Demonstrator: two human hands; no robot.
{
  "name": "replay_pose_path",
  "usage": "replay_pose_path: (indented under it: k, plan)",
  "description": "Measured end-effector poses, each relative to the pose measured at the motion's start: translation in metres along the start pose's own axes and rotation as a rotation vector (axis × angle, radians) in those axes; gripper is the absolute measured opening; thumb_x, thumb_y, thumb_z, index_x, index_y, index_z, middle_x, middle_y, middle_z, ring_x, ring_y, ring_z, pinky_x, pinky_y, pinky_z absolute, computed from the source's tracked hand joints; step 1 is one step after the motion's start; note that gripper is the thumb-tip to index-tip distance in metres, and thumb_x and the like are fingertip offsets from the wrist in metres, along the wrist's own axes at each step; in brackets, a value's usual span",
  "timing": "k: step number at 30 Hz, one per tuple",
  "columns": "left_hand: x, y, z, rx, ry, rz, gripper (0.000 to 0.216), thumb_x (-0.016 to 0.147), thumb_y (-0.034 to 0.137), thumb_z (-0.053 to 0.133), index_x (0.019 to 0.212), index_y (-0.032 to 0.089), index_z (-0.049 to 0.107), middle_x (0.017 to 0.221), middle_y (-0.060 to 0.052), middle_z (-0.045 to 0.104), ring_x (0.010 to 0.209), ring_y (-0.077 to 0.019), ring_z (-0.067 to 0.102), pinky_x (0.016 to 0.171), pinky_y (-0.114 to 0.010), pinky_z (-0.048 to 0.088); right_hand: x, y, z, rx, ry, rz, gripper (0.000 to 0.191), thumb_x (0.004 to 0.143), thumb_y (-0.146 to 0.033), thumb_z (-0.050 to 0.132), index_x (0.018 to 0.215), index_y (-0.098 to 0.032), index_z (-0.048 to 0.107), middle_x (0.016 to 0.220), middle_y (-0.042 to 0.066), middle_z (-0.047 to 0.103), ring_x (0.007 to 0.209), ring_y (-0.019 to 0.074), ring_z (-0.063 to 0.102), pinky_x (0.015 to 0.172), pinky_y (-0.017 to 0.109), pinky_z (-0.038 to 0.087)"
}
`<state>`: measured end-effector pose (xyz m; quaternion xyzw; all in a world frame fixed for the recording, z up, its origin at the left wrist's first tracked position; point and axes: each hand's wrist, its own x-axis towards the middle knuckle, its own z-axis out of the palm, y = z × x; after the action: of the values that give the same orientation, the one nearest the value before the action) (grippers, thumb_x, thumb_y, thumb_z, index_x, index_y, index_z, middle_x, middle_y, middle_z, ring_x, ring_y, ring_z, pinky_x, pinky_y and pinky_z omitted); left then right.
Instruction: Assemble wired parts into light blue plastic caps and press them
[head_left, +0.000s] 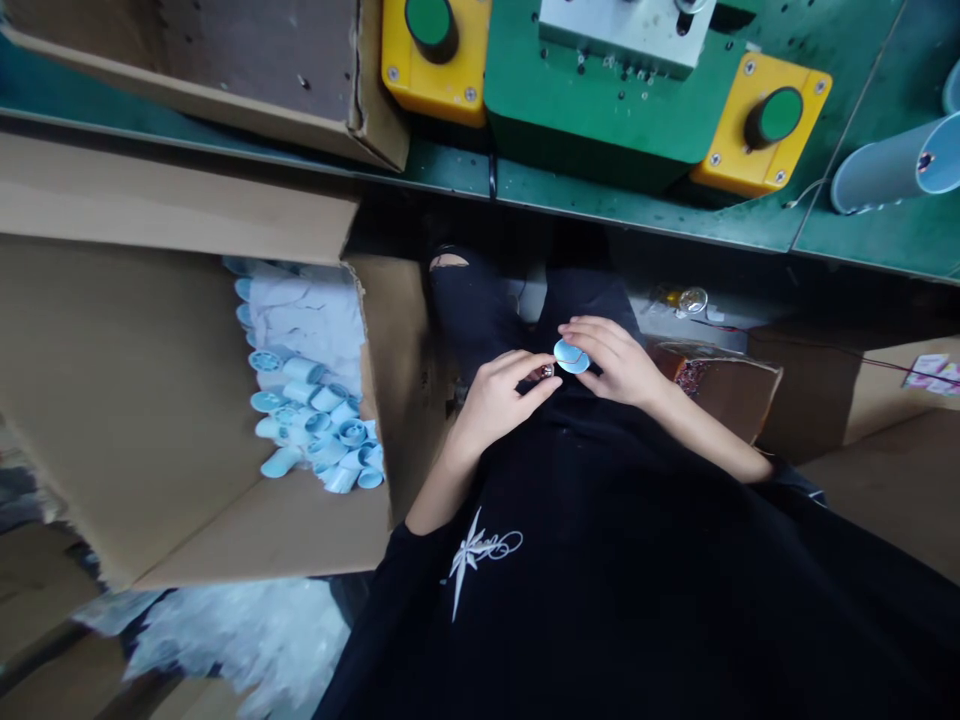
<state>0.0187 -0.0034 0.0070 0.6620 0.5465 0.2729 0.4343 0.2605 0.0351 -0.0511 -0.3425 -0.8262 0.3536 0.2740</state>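
Observation:
Over my lap, my right hand (611,362) grips a small light-blue plastic cup-shaped part (571,357), its round opening facing up toward me. Close beside it, my left hand (510,395) pinches a small dark metallic piece (547,371) between thumb and fingers; its exact kind is too small to make out. A thin reddish wire (576,361) seems to cross the mouth of the blue part. The fingertips of both hands are nearly touching. To the left, many similar light-blue parts (328,398) lie in an open cardboard box (262,535).
Ahead is a green workbench (450,170) with a metal fixture (622,35), a left yellow button box (435,70) and a right one (765,125). A blue cylinder (874,180) lies at right. Another carton (225,110) sits on the bench; a small box (731,390) stands below right.

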Motion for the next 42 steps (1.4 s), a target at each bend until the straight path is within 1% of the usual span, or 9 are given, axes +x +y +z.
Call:
replay_pose_path:
  k: [8,15,20,23,28,31,35,39,42]
  plan:
    - [0.004,-0.006,0.021,-0.235,-0.073,-0.073,0.021,0.1,0.026,0.073,0.119,0.02,0.08,0.084,0.0,0.08,0.065,-0.0121,0.07,0.065,-0.023,0.058,-0.001,-0.004,0.001,-0.121,-0.029,-0.06,0.042,0.105,-0.026,0.064,0.147,-0.021,0.061,0.144,0.011,0.072,0.139,0.0295,0.066,0.11,0.053,0.061]
    - [0.003,-0.007,0.035,0.337,0.122,0.002,0.026,0.105,0.037,0.069,0.091,0.019,0.082,0.068,-0.003,0.072,0.063,-0.0166,0.065,0.062,-0.029,0.046,0.003,-0.005,0.003,-0.13,-0.091,-0.057,0.042,0.103,-0.025,0.061,0.146,-0.022,0.064,0.144,0.01,0.073,0.135,0.0295,0.069,0.107,0.054,0.06]
    - [0.002,-0.01,0.036,0.387,0.024,0.002,0.031,0.11,0.036,0.058,0.097,0.02,0.081,0.08,-0.006,0.077,0.067,-0.0178,0.067,0.062,-0.029,0.044,0.004,-0.004,0.006,-0.085,-0.108,-0.04,0.048,0.1,-0.021,0.062,0.148,-0.021,0.063,0.144,0.01,0.073,0.135,0.0298,0.069,0.111,0.055,0.058]
    - [0.001,-0.016,0.039,0.375,0.087,0.028,0.029,0.11,0.035,0.06,0.096,0.021,0.081,0.079,-0.004,0.074,0.068,-0.0166,0.064,0.064,-0.029,0.045,0.002,-0.002,0.006,-0.05,-0.142,0.007,0.051,0.099,-0.021,0.065,0.15,-0.023,0.062,0.146,0.011,0.071,0.137,0.0308,0.068,0.115,0.057,0.055]
    - [0.002,-0.032,0.058,0.075,0.351,0.014,0.026,0.097,0.042,0.08,0.112,0.022,0.073,0.101,-0.006,0.068,0.093,-0.0207,0.068,0.087,-0.035,0.058,0.002,-0.005,0.005,-0.062,-0.06,-0.008,0.051,0.101,-0.025,0.065,0.152,-0.024,0.06,0.144,0.011,0.073,0.134,0.0294,0.07,0.117,0.057,0.053]
    - [0.006,-0.044,0.065,-0.286,0.211,-0.042,0.06,0.092,0.045,0.085,0.14,0.023,0.056,0.13,-0.013,0.067,0.117,-0.0243,0.071,0.099,-0.038,0.061,0.001,-0.009,0.004,-0.038,-0.065,-0.026,0.049,0.1,-0.028,0.068,0.149,-0.028,0.063,0.143,0.008,0.074,0.133,0.0293,0.071,0.119,0.058,0.051]
    - [0.01,-0.053,0.062,-0.535,-0.065,-0.054,0.065,0.094,0.039,0.083,0.15,0.024,0.053,0.149,-0.016,0.065,0.136,-0.0307,0.067,0.114,-0.046,0.057,0.0,-0.011,0.0,-0.018,-0.091,-0.101,0.053,0.098,-0.026,0.073,0.15,-0.033,0.063,0.139,0.005,0.076,0.131,0.0289,0.072,0.118,0.057,0.05]
    - [0.008,-0.05,0.065,-0.676,-0.08,-0.095,0.066,0.092,0.027,0.083,0.152,0.025,0.053,0.149,-0.015,0.065,0.13,-0.0297,0.071,0.111,-0.047,0.06,0.001,-0.008,-0.004,-0.03,-0.068,-0.19,0.06,0.096,-0.023,0.076,0.152,-0.037,0.06,0.135,0.003,0.078,0.122,0.0291,0.077,0.111,0.055,0.053]
    - [0.008,-0.042,0.074,-0.677,0.01,-0.177,0.063,0.091,0.022,0.083,0.147,0.022,0.055,0.136,-0.015,0.07,0.117,-0.0278,0.074,0.106,-0.047,0.062,0.007,-0.01,-0.003,-0.063,-0.052,-0.234,0.061,0.096,-0.023,0.077,0.153,-0.037,0.059,0.132,0.004,0.079,0.118,0.0302,0.079,0.102,0.053,0.055]
